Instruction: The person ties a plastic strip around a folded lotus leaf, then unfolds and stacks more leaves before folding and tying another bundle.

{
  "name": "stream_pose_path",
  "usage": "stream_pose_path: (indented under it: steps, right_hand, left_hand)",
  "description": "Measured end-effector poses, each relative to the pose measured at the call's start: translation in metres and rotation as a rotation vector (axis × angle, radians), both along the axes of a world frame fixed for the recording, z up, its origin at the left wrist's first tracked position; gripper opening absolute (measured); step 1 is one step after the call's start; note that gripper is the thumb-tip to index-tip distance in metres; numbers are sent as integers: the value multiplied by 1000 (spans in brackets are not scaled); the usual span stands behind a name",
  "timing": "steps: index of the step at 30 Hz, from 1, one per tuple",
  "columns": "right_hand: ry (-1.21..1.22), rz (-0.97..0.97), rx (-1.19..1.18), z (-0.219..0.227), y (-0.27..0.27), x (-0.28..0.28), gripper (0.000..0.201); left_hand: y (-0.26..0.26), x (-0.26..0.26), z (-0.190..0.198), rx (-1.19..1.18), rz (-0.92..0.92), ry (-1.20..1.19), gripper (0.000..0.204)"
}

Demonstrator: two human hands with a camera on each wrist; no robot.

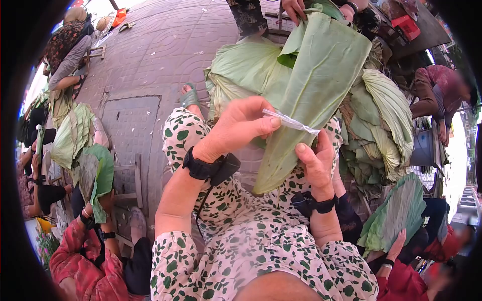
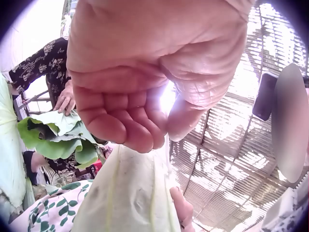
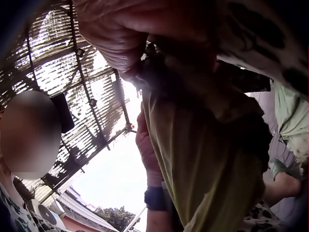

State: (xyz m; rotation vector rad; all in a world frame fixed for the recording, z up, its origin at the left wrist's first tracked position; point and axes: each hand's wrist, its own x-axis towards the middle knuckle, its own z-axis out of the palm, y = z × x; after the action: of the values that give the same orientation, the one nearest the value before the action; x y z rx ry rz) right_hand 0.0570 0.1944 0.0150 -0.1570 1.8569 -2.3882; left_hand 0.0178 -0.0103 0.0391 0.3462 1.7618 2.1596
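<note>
A long folded green leaf [image 1: 311, 95] stands upright over my lap in the head view. My left hand [image 1: 266, 123] pinches one end of a thin clear plastic strip [image 1: 291, 123] that lies across the leaf. My right hand [image 1: 309, 145] grips the leaf's right edge, thumb on the front, with the strip's other end at its fingertips. In the left wrist view the left hand [image 2: 140, 130] has curled fingers above the pale leaf [image 2: 130, 193]. The right wrist view shows the leaf [image 3: 203, 159] from below, backlit, with the right hand dark above it.
Heaps of large green leaves [image 1: 386, 115] lie ahead and to the right on brick paving [image 1: 160, 45]. Other people sit close around: one in red sleeves [image 1: 85, 256] holding a leaf at lower left, another at lower right [image 1: 401, 281]. A woven bamboo roof [image 2: 231, 145] is overhead.
</note>
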Motion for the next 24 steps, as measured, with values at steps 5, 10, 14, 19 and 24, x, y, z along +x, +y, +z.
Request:
stream_pose_path:
  steps: [5, 10, 14, 19, 24]
  right_hand:
    - [24, 54, 9, -2, -5, -4, 57]
    - [11, 50, -38, -7, -7, -5, 54]
    - [8, 57, -9, -10, -5, -6, 53]
    - [37, 24, -18, -13, -7, -1, 52]
    - [6, 39, -246, -7, -3, 0, 52]
  left_hand:
    - [-10, -1, 1, 297, 64, 17, 14]
    - [-21, -7, 2, 618, 151, 16, 15]
    - [-31, -12, 2, 832, 192, 47, 17]
    - [-33, -13, 5, 743, 304, 70, 18]
    - [-33, -11, 7, 601, 245, 109, 13]
